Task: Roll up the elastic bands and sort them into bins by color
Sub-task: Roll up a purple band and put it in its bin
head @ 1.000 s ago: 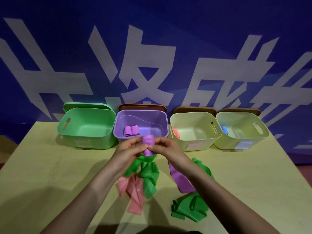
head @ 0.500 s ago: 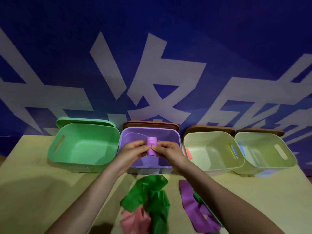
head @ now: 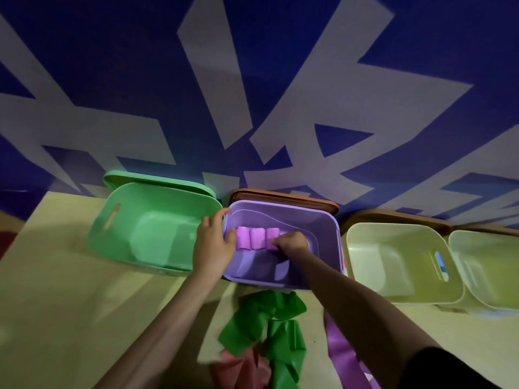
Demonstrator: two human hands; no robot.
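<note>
The purple bin [head: 309, 212] stands second from the left in the row. Three rolled purple bands lie side by side inside it, the middle roll [head: 257, 238] between the other two. My right hand [head: 290, 243] reaches into the bin, its curled fingers pinching the rightmost purple roll [head: 271, 234]. My left hand [head: 213, 244] straddles the bin's left wall, fingers outside and thumb inside against the leftmost roll [head: 243, 237]. Loose green bands [head: 266, 314], a flat purple band [head: 339, 349] and a pink band [head: 238, 369] lie on the table in front.
A green bin [head: 157, 190] stands left of the purple one, and two pale yellow-green bins [head: 393, 229] [head: 483, 237] stand to the right. A blue item [head: 439, 261] shows through a handle slot. A blue wall rises right behind the bins.
Both hands carried the purple roll forward into the purple bin and set it beside the two rolls there. My left hand shifted to the bin's left wall. The camera moved closer.
</note>
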